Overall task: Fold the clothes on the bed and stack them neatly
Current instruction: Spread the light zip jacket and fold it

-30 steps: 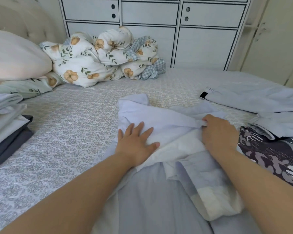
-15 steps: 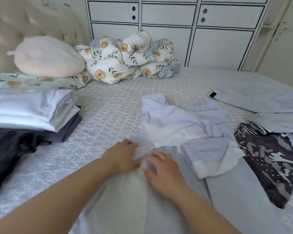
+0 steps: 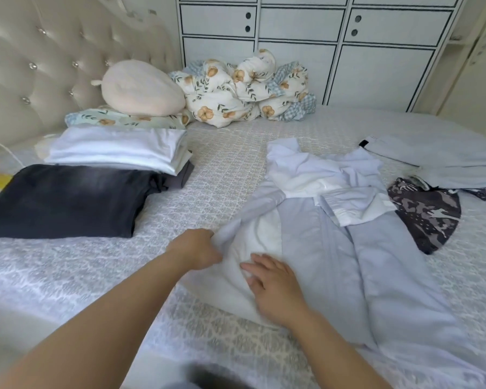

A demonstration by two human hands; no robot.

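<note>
A pale blue garment (image 3: 331, 237) with white lining lies spread in the middle of the bed. My left hand (image 3: 195, 249) grips its left edge near a white lining patch, fingers curled into the fabric. My right hand (image 3: 272, 284) rests flat on that white patch with fingers spread. At the left sits a stack of folded clothes: white items (image 3: 115, 148) on a grey piece, with a folded dark garment (image 3: 65, 200) in front. A camouflage-print garment (image 3: 424, 217) and a light grey-blue garment (image 3: 438, 161) lie unfolded at the right.
The patterned bedsheet (image 3: 213, 169) is bare between the stack and the blue garment. A floral duvet bundle (image 3: 244, 89) and a pink pillow (image 3: 141, 88) sit at the head. Tufted headboard (image 3: 54, 60) on the left, white cabinet (image 3: 320, 37) behind.
Both hands moved from the garment's upper part down to its left lower edge. The left hand went from flat to gripping the fabric. My view swung left, showing more of the folded stack.
</note>
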